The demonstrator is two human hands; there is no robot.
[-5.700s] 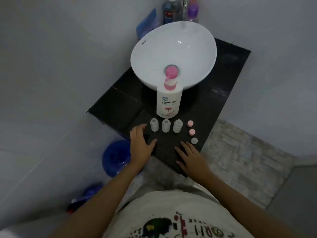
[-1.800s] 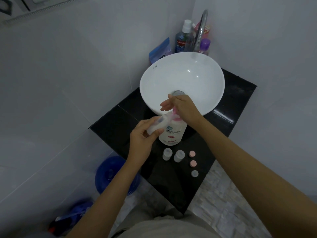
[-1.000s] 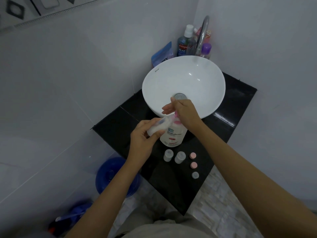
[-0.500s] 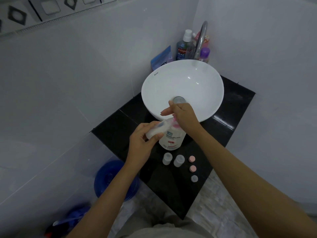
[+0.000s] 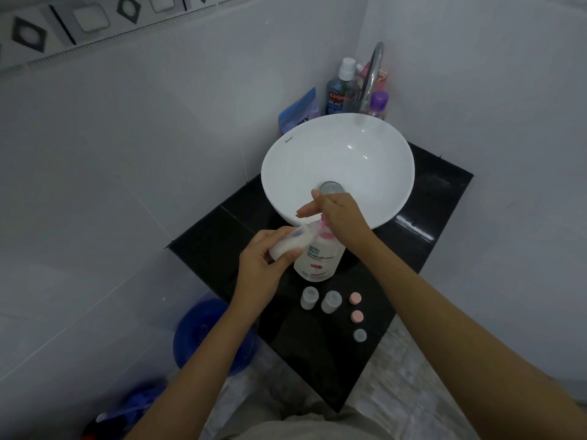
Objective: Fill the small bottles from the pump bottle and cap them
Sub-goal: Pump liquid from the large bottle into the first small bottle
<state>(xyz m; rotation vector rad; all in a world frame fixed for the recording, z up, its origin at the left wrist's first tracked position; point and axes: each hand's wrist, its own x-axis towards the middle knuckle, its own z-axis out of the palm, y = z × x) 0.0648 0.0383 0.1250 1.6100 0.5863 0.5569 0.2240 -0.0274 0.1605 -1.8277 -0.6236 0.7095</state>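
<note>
black counter (image 5: 409, 249), white basin (image 5: 301, 173), pump bottle (image 5: 320, 260), two small open bottles (image 5: 309, 298), three caps (image 5: 354, 298)

Dim, cool light as I see it, small glare spots on basin (image 5: 365, 154), soft overall focus, wide-angle bending at edges.

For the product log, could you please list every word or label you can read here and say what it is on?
"Shokubutsu": pump bottle, front label; the finer print under it is too small.
"Colgate", partly hidden, above "PLAX": blue mouthwash bottle.
Small black mark on the basin rim: too small to read surely.
Blue pouch: print blurred.
</note>
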